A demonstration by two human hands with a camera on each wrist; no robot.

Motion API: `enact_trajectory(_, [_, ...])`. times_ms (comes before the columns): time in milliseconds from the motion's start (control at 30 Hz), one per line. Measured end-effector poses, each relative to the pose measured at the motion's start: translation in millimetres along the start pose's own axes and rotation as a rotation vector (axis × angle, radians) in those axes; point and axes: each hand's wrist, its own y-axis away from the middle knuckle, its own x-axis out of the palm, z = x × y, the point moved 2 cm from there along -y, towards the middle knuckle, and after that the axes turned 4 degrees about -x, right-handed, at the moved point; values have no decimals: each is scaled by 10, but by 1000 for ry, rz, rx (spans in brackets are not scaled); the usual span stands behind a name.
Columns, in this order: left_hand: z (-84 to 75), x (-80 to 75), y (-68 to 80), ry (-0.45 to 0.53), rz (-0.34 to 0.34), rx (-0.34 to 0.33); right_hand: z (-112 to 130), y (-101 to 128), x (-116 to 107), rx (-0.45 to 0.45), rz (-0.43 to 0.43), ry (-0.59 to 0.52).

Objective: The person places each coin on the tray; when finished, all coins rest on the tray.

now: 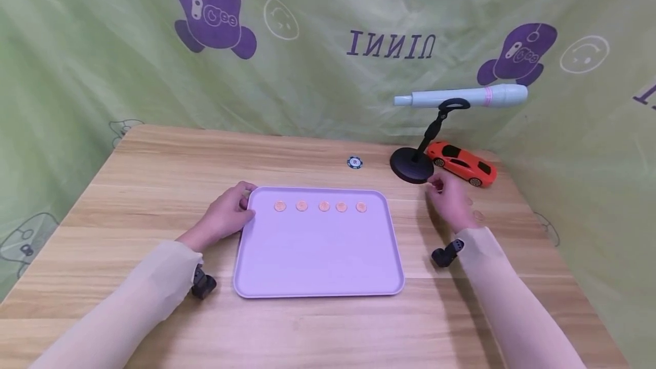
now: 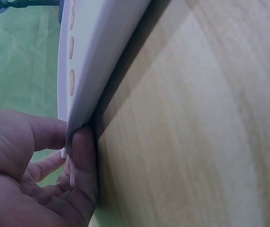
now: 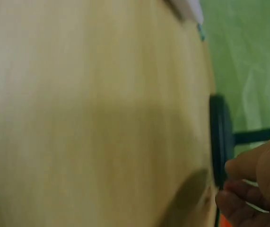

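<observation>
A shallow lavender tray [image 1: 318, 255] lies on the wooden table, with several copper-coloured coins [image 1: 324, 206] in a row near its far side. My left hand [image 1: 225, 215] grips the tray's far left corner; the left wrist view shows the thumb [image 2: 49, 135] on top of the rim and a finger [image 2: 82, 151] beneath it. To the right of the tray, my right hand [image 1: 448, 198] has bent fingers, with the fingertips [image 3: 229, 168] close by the round black base [image 1: 411, 165] of a microphone stand. Whether those fingers pinch something small, I cannot tell.
The stand's clip holds a pale blue microphone [image 1: 461, 97]. An orange toy car [image 1: 463, 165] sits just behind the right hand, and a dark blue-and-white chip [image 1: 355, 162] lies beyond the tray. Faint coin-like discs [image 1: 478, 215] lie beside the right wrist. Green printed cloth [image 1: 307, 84] hangs behind.
</observation>
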Motion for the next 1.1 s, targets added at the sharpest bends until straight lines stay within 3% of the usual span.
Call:
enact_trajectory(200, [-1,2,-3,3,12,-10,-165,-1,-21,70,38,125])
enact_trajectory(500, [1,-3,7,-4,9,-8,-139,-58,-48,-6,111,189])
enact_trajectory(833, [-1,4,5,2,7,-5,-176,-92,-88,40,150,191])
enact_trajectory(1100, [-11,4,12,2,4,-7,-189,-36,-111,84,151,123])
